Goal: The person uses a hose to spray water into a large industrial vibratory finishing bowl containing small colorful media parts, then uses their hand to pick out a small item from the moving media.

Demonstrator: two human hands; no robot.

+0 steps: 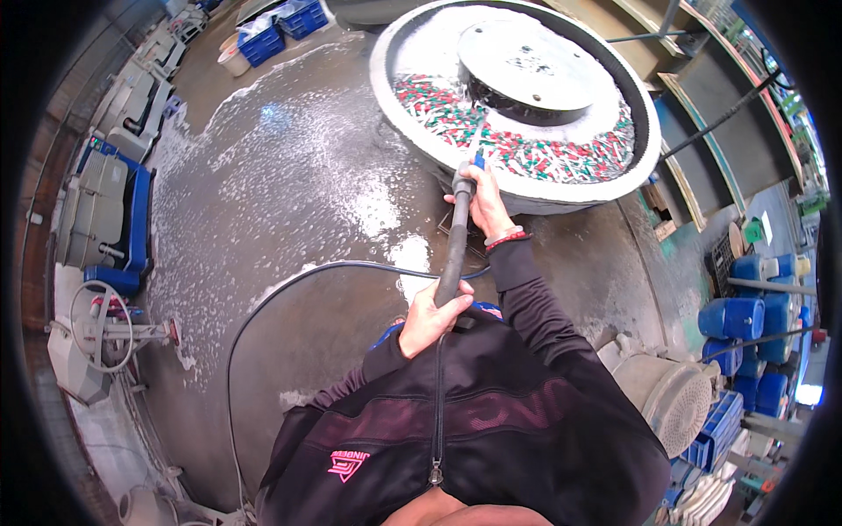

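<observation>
Round vat [570, 190] with grey tube [455, 245] and coloured pieces [526, 158].
Floor [289, 167], wet, foam-streaked; vat, pale-rimmed, ahead and to the right; disc [522, 74], round, foam-topped, inside the vat; tube, in front of the jacket [500, 421], its blue tip [479, 160] seen against the vat's near rim; hands, both wrapped around the tube, left hand [428, 320] nearer the jacket, right hand [484, 206] nearer the tip; pieces, red, green, white, loose around the disc.
</observation>
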